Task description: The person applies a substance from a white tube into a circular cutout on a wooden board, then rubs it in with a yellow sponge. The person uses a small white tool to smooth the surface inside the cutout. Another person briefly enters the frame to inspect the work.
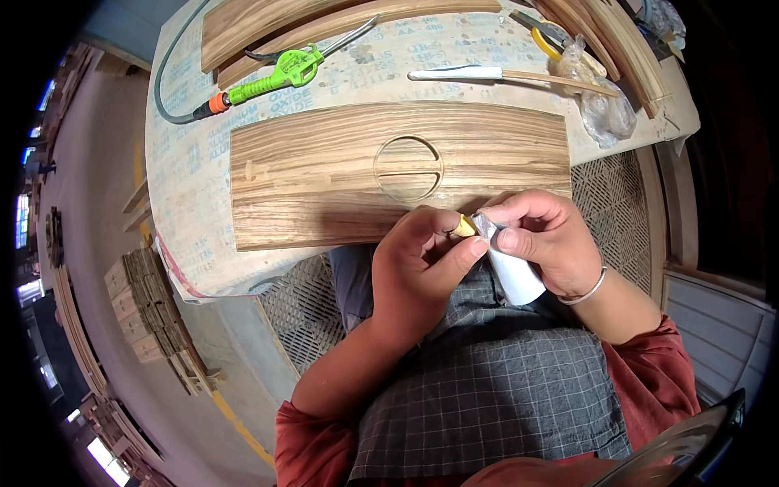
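Observation:
In front of my lap, my right hand [540,235] is closed around the upper part of a small white bottle [518,280]. Its wide end points down toward my apron, and a silvery, wrinkled wrap shows at its narrow top. Thumb and forefinger of my left hand [426,260] pinch a small yellow piece [464,227] beside that top; whether the two touch, I cannot tell. Just beyond my hands lies a flat wooden board [308,174] with striped grain. A round groove [408,168] crossed by a bar is cut into it near the middle.
A green air blow gun [280,75] with a hose lies at the table's far left. Further wooden boards [243,32] rest along the back. At the far right are a white-sleeved stick [458,74], crumpled clear plastic [608,118] and a yellow-handled tool [545,45].

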Demonstrator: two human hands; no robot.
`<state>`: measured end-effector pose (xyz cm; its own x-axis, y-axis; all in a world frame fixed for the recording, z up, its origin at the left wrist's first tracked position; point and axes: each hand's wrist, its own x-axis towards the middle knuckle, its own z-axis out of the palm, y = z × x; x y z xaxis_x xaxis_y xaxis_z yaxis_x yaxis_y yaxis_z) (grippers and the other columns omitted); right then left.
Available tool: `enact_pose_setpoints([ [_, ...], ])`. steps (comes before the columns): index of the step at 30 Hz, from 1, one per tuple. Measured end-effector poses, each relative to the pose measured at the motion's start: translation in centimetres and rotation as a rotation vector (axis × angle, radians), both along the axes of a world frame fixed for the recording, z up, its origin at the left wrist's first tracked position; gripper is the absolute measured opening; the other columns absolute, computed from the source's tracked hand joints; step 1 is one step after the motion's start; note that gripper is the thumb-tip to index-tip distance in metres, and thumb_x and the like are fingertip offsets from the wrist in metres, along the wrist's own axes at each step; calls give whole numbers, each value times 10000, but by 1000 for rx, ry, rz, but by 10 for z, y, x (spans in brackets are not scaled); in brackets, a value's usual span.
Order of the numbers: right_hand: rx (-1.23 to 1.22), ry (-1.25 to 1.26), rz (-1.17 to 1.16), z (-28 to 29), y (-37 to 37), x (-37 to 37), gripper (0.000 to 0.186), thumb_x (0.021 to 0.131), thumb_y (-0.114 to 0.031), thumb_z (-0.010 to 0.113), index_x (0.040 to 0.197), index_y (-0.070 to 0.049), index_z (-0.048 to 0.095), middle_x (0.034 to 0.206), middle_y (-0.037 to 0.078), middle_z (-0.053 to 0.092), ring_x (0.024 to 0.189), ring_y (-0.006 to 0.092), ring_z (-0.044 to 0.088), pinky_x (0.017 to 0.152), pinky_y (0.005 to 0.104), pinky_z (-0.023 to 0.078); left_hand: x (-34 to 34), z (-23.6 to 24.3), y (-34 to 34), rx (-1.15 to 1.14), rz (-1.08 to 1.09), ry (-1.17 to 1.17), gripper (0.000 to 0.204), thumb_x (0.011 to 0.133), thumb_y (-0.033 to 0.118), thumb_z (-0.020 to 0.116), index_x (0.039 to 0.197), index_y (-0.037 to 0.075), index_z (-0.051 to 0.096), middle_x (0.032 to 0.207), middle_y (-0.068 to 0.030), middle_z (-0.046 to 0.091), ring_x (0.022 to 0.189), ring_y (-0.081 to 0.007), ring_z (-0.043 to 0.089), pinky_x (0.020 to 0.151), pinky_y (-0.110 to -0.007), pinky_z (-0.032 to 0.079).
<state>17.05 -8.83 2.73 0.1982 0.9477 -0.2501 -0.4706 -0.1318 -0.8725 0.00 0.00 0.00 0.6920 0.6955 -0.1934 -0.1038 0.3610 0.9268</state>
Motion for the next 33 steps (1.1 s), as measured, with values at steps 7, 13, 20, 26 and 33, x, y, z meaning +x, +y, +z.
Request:
enact_pose_setpoints([
  [7, 24, -2, 3, -4, 6, 2, 170, 857, 51, 727, 1013, 27, 662, 979, 124, 716, 884, 150, 692, 799, 279, 579, 0, 2, 8, 102, -4, 103, 177, 829, 90, 786, 939, 27, 662, 794, -14, 613, 691, -65, 561, 608, -234, 452],
  [13, -121, -187, 98, -2, 5, -5, 220, 913, -39, 711, 1117, 19, 651, 945, 3, 650, 846, 48, 583, 752, 212, 504, 4, 7, 9, 505, 90, 199, 101, 819, 55, 733, 816, 43, 632, 686, -53, 568, 602, -160, 547, 540, -293, 428],
  [20, -170, -374, -48, -17, 2, -2, 113, 921, -85, 717, 930, -15, 629, 844, 13, 669, 739, 49, 585, 664, 209, 492, -11, -13, 65, 921, 77, 283, 60, 870, 114, 661, 873, 54, 668, 763, -117, 618, 691, -288, 617, 602, -380, 491],
  [26, -406, -134, 83, -24, 4, -18, 138, 928, -130, 707, 916, -23, 620, 809, 39, 681, 678, 96, 622, 627, 240, 510, -20, -31, 199, 1576, 268, 948, 331, 933, 340, 626, 1174, 125, 699, 1219, -110, 657, 1099, -312, 617, 943, -437, 460],
  [33, -343, 102, -74, -41, -10, -19, 118, 948, -127, 679, 952, -19, 634, 915, 88, 699, 775, 112, 616, 720, 249, 497, -24, -39, 195, 1384, 300, 1008, 294, 929, 347, 639, 1082, 120, 746, 1058, -93, 688, 979, -311, 640, 882, -427, 483],
])
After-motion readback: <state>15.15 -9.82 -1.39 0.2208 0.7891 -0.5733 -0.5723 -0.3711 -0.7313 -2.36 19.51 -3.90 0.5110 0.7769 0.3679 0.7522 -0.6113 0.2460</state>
